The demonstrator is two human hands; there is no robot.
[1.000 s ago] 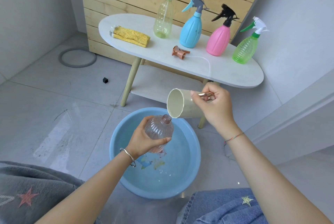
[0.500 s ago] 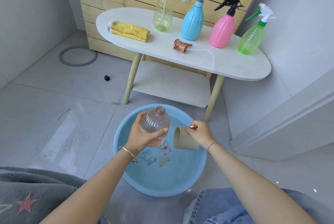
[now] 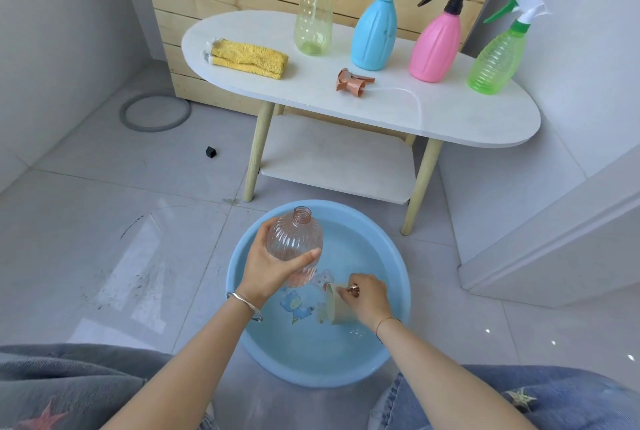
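A clear pinkish ribbed bottle (image 3: pixel 294 242) with an open neck is held upright by my left hand (image 3: pixel 268 268) over a blue basin (image 3: pixel 398 263) of water on the floor. My right hand (image 3: pixel 369 298) grips a beige cup (image 3: pixel 337 308) by its handle, tilted and dipped into the water just right of the bottle. The bottle's copper-coloured spray head (image 3: pixel 351 82) with its thin tube lies on the white oval table (image 3: pixel 450 117) behind the basin.
On the table stand several spray bottles: pale yellow-green (image 3: pixel 313 17), blue (image 3: pixel 374 34), pink (image 3: pixel 436 45), green (image 3: pixel 497 62). A folded yellow cloth (image 3: pixel 247 57) lies at its left end. A grey ring (image 3: pixel 155 112) and a small black piece (image 3: pixel 210 152) lie on the tiled floor.
My right hand brought the cup down from above the bottle's mouth into the basin water. The left hand keeps the bottle upright in nearly the same place.
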